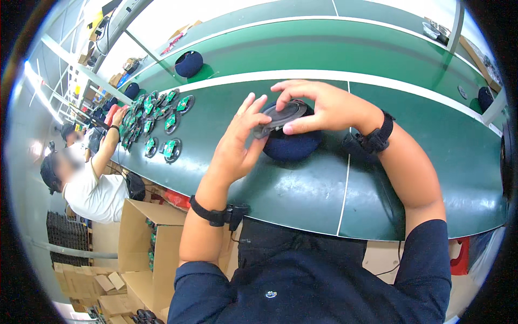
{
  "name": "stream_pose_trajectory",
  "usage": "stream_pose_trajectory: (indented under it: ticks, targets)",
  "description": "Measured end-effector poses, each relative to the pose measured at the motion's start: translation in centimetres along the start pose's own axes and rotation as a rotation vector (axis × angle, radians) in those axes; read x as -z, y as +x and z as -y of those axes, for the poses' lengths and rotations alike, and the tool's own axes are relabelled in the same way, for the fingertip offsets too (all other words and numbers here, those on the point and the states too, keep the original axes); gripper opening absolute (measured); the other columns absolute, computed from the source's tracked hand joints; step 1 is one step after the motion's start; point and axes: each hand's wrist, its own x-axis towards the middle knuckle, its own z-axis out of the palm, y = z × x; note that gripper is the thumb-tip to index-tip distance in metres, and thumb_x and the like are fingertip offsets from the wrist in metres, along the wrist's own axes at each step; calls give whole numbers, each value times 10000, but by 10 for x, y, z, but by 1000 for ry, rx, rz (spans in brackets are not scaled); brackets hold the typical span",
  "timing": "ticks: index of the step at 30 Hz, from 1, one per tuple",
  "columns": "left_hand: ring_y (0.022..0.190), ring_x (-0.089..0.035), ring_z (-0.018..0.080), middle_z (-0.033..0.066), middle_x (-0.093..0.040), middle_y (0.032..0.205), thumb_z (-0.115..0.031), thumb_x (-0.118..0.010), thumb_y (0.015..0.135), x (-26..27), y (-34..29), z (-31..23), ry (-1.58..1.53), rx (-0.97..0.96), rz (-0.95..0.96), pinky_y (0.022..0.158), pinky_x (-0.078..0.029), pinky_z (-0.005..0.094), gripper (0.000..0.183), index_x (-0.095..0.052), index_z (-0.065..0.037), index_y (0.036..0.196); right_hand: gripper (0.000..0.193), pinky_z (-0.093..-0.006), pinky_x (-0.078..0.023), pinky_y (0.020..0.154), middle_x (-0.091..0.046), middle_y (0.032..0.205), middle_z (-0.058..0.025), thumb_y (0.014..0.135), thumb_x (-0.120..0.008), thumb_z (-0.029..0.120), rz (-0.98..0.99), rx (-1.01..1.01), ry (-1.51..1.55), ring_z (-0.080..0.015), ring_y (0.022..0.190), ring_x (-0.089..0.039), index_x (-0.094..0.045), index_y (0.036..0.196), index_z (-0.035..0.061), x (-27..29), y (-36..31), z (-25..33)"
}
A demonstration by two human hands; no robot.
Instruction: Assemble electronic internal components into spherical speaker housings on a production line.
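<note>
A dark grey round disc (287, 113) is held between my two hands above a dark blue rounded shell (294, 147) on the dark green work surface (259, 189). My right hand (329, 105) pinches the disc from its far and right side, thumb against the near edge. At the disc's left edge, my left hand (237, 135) has its thumb and a finger closed on it, while other fingers point upward. The disc tilts over the shell's top; whether it touches the shell is hidden by my fingers.
Left of my hands lie several round black parts with green circuit boards (171, 148). Beyond a white rail runs a green belt (302, 48) carrying another dark blue shell (189, 63). A person (97, 189) reaches toward the boards. An open carton (156, 216) stands below the table's left edge.
</note>
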Motion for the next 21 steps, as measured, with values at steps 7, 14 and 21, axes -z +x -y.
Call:
stream_pose_trajectory:
  ticks: [7, 14, 21]
  targets:
    - [1239, -613, 374, 204, -648, 1312, -191, -667, 916, 11, 19, -30, -41, 111, 36, 1051, -471, 441, 349, -645, -41, 1231, 405, -316, -502, 812, -686, 924, -84, 938, -718, 429, -46, -64, 165, -174, 889, -637, -697, 1059, 43, -9, 5, 3]
    - [946, -718, 330, 199, -724, 1066, -215, -689, 958, 15, 46, -26, -6, 401, -37, 838, -551, 359, 308, -669, -31, 1204, 414, -296, -489, 793, -656, 883, -26, 1059, -565, 374, -226, -46, 368, -118, 841, -562, -689, 1088, -20, -18, 16, -21]
    - [1240, -632, 328, 189, -650, 1336, -182, -687, 946, 16, 12, -18, 58, 45, 83, 1053, -477, 390, 305, -691, -19, 1204, 662, -380, -414, 1133, -589, 1418, -189, 897, -770, 385, 85, -73, -102, -299, 1321, -557, -575, 1403, 4, 4, 0, 8]
